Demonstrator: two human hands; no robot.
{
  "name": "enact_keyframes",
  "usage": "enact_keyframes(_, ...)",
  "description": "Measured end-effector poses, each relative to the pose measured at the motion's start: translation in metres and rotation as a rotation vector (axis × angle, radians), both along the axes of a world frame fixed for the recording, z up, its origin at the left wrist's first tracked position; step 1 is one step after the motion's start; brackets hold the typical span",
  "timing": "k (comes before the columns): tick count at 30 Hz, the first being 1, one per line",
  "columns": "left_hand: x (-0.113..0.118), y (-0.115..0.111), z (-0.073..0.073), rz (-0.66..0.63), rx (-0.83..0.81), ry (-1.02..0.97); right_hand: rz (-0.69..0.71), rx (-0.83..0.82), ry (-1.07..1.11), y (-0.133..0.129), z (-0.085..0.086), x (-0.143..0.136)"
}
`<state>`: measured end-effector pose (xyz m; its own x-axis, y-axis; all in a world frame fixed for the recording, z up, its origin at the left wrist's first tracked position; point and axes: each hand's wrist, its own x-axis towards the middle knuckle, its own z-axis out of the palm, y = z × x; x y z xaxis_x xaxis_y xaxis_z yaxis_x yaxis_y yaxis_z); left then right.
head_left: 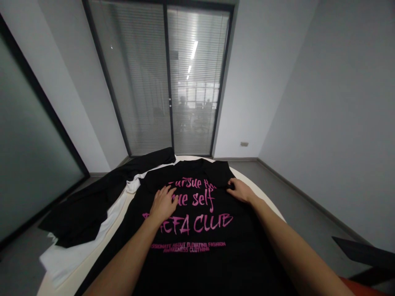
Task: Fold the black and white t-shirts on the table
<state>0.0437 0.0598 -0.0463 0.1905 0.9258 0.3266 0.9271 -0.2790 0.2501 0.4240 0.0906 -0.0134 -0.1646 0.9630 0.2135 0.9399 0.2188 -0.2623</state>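
A black T-shirt [191,263] with pink lettering lies spread out in front of me, its neckline at the far side. Flat on the chest print rests my left hand [164,202], fingers spread and covering part of the words. At the shirt's right edge, just below the sleeve, my right hand [240,190] pinches the black cloth between thumb and fingers. The right sleeve [217,172] is folded inward over the chest and covers the end of the top line of print.
A pale round-edged table [262,193] carries the shirt. Along its left side lie black garments [89,201] over white cloth [66,263]. A dark chair part [364,250] stands at the lower right. Beyond are glass doors with blinds [194,90].
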Motion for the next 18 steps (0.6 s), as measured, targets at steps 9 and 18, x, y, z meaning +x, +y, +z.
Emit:
enact_keyframes(9, -0.001, 0.003, -0.002, -0.013, 0.074, -0.038, -0.067, 0.046, 0.025, 0.007, -0.004, -0.024)
enact_keyframes(18, 0.008, -0.014, 0.019, -0.304, 0.162, -0.020, -0.006, 0.031, 0.052, 0.010, -0.018, -0.014)
